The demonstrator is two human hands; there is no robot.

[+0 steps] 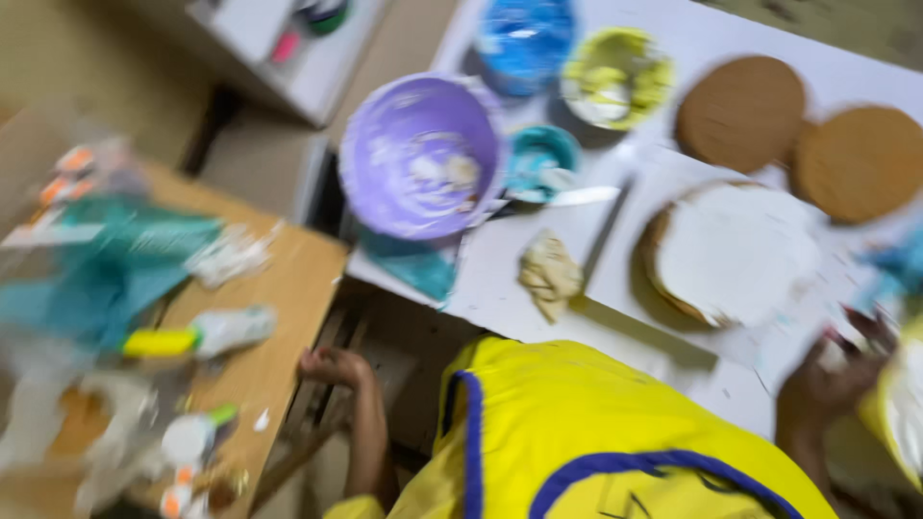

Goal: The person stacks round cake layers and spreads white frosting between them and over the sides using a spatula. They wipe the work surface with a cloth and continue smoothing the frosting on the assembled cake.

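Blur hides right hand (846, 360) grip; left hand (332, 367) low.

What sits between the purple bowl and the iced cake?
In the head view, a crumpled beige lump and a knife lie between the purple bowl and iced cake.

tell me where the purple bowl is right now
In the head view the purple bowl sits at the left end of the white table, upper middle of the picture, beside a small teal bowl and below a blue bowl.
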